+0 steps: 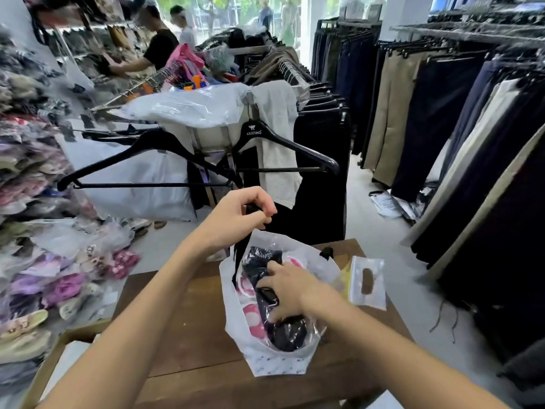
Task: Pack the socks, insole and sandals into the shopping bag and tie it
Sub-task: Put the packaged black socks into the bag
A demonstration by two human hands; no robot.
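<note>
Shopping bag (253,346) sits on the tabletop (188,314), mouth open toward me, pink-and-white sandals (250,315) along its left wall, dark socks in clear wrap (287,332) on top. My left hand (236,214) holds its grip pinched on the bag's black handle (239,255), pulling that side up; my right hand (290,290) is inside the mouth, fingers curled round the sock pack, pressing it down. The other black handle (326,252) hangs loose on the far rim. Risks: only one side is lifted, so the far rim can fold in and block the load; pushing hard could stretch the thin plastic or tip the bag right. A flat clear packet (367,283) lies just beside the bag, near the tabletop's right edge, probably the insole, can't confirm; a careless sweep knocks it to the floor. Room: bare wood left of the bag and toward me. Ahead, hangers (290,149) and a clothes rack (318,172) crowd in close above the left hand, so little headroom for lifting.
</note>
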